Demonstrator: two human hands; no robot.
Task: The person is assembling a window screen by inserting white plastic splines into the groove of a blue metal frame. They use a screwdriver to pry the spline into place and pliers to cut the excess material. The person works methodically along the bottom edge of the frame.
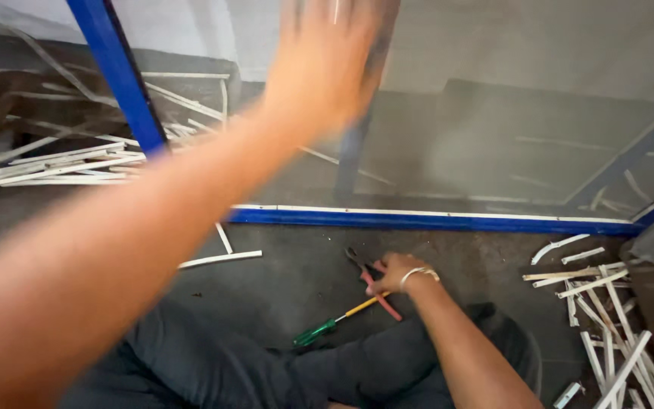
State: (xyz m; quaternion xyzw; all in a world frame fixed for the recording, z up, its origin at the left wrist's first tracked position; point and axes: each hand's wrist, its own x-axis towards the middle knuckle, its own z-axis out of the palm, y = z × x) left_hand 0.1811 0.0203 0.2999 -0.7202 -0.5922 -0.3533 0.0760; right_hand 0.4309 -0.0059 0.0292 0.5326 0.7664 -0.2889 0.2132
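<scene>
Gripping red-handled pliers (372,282), right hand (397,273) is clamped; left hand (327,64) (blurred) spreads on mesh (493,136).

Red-handled pliers (373,282) flat on dark floor — right hand (397,272) gripping.

Green-handled screwdriver (332,324) lay on dark floor (297,273); loose white strips (607,318) heaped at right, more white strips (62,163) piled behind mesh (493,136) at left; one strip (219,260) lay apart
</scene>
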